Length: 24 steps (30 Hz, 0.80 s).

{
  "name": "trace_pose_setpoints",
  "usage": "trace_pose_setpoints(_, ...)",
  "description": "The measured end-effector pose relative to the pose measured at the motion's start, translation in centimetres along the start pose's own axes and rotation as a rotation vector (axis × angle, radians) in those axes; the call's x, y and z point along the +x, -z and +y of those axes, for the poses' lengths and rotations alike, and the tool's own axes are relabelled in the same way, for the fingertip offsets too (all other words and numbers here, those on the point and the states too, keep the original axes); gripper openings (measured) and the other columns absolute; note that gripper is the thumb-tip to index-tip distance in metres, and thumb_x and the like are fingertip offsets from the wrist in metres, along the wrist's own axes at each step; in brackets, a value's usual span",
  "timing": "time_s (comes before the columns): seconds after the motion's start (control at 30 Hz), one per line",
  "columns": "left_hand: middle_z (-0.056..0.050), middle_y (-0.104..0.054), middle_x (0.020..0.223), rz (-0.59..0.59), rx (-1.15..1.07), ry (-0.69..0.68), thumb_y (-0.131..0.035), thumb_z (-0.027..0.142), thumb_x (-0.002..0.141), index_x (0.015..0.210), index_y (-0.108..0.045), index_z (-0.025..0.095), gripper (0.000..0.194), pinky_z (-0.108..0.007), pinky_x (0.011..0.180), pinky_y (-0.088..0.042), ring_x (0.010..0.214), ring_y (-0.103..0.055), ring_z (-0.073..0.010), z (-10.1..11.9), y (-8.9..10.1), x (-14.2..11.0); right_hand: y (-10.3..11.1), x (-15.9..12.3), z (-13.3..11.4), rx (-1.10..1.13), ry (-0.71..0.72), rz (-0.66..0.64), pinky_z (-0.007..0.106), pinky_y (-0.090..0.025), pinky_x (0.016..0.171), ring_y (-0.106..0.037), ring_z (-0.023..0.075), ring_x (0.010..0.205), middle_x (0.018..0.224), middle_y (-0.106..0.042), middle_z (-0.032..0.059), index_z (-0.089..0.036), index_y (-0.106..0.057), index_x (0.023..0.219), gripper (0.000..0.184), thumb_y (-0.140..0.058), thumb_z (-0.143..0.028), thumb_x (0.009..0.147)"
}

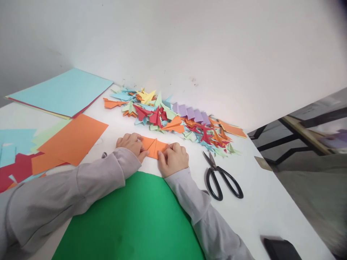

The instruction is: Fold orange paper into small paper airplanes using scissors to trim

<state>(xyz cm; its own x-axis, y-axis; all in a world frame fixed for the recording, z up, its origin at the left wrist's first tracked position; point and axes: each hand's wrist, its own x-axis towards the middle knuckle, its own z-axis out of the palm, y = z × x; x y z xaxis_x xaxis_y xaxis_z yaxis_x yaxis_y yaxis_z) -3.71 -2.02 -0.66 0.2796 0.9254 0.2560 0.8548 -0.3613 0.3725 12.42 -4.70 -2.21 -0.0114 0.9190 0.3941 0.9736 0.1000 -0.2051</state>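
A small orange piece of paper (153, 146) with fold creases lies between my two hands on the white table. My left hand (132, 145) grips its left end, fingers curled and thumb on the near edge. At the right end, my right hand (174, 159) pinches the paper with thumb and bent fingers. Just in front of me, a large green sheet (132, 220) reaches up to my wrists. Beyond the hands lies a heap of small folded paper planes (155, 115) in several colours.
Scissors (215, 171) with black handles lie partly spread to the right. Orange sheets (76, 137) and coloured scraps (18, 166) lie at the left, with a stack of large sheets (67, 90) behind. A black object (282, 249) sits near the table's right edge. A wall borders the back.
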Motion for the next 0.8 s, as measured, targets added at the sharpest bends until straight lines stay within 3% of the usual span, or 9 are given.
trace_pose_setpoints(0.2,-0.002,-0.057,0.116,0.026,0.059,-0.177,-0.057,0.026,0.074,0.061,-0.060,0.019,0.015,-0.040,0.075,-0.038,0.098,-0.047,-0.0242,0.14,0.21,-0.21,-0.04,-0.01,0.11,0.023,-0.005,0.009,0.035,-0.031,0.064,-0.042,0.0222,0.077,0.081,-0.050,0.0068,-0.020,-0.054,0.055,0.025,-0.052,-0.035,0.076)
trace_pose_setpoints(0.33,-0.005,-0.059,0.108,0.015,0.068,-0.108,-0.057,0.030,0.074,0.061,-0.059,0.019,0.017,-0.041,0.076,-0.038,0.098,-0.046,-0.0250,0.18,-0.03,-0.15,0.01,-0.04,0.09,0.032,-0.008,0.012,0.036,-0.032,0.064,-0.042,0.0224,0.077,0.080,-0.051,0.0069,-0.020,-0.053,0.055,0.024,-0.053,-0.033,0.075)
trace_pose_setpoints(0.8,-0.003,-0.058,0.110,-0.003,0.046,-0.069,-0.056,0.026,0.071,0.059,-0.058,0.019,0.014,-0.041,0.079,-0.037,0.101,-0.045,-0.0252,0.19,0.00,-0.02,0.07,0.11,0.00,0.025,-0.032,-0.001,0.036,-0.032,0.064,-0.043,0.0223,0.077,0.079,-0.052,0.0061,-0.020,-0.051,0.051,0.027,-0.056,-0.034,0.074)
